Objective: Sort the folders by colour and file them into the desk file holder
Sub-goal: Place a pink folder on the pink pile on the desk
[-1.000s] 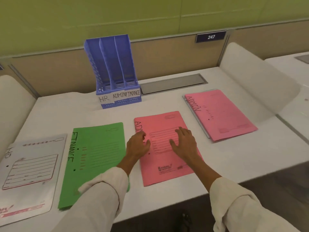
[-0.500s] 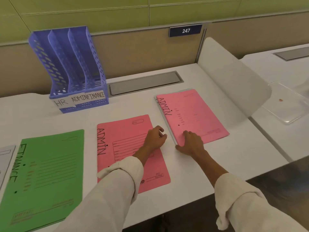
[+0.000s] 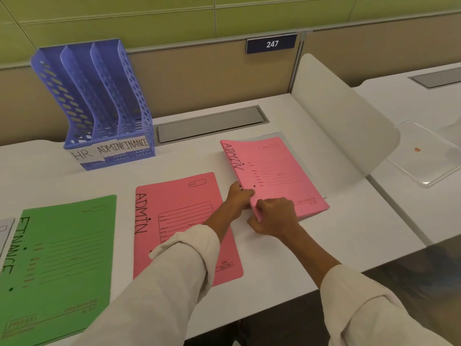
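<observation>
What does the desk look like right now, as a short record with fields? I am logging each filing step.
holder: blue file holder, slots HR, ADMIN, FINANCE, no folder seen inside
far pink folder: ADMIN, near-left corner lifted
left hand: grips its left edge
right hand: grips its near corner
near pink folder: ADMIN, flat
green folder: FINANCE, flat

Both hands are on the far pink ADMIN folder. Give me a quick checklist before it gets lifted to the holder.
1. Left hand grips the far pink folder at its spine edge: ok.
2. Right hand pinches its near corner: ok.
3. Only that folder taken, not the grey sheet beneath: cannot tell.
4. ADMIN slot of the blue file holder empty: ok.
5. Near pink folder lying flat, apart: ok.
</observation>
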